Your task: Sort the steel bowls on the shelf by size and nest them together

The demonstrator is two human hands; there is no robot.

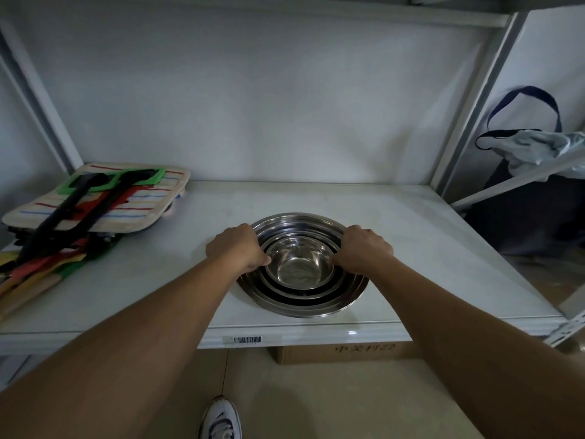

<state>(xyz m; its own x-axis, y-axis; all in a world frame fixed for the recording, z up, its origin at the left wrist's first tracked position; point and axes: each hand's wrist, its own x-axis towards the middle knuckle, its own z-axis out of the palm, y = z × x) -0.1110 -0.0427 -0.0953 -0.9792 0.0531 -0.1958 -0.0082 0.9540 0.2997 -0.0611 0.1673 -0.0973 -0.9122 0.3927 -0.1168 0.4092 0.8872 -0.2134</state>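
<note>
Several steel bowls point(300, 299) sit nested one inside another on the white shelf point(427, 248), the largest outermost and the smallest bowl point(299, 267) in the centre. My left hand point(237, 247) grips the left rims of the stack, fingers curled over the edges. On the opposite rims my right hand point(364, 248) holds the same way. The stack rests near the shelf's front edge, a little right of centre.
A striped pot holder point(104, 201) with black and green utensils point(79, 191) lies at the shelf's left. Grey shelf posts point(468, 99) frame the bay. A dark bag with cloth point(531, 147) hangs at right. A cardboard box point(342, 351) sits under the shelf.
</note>
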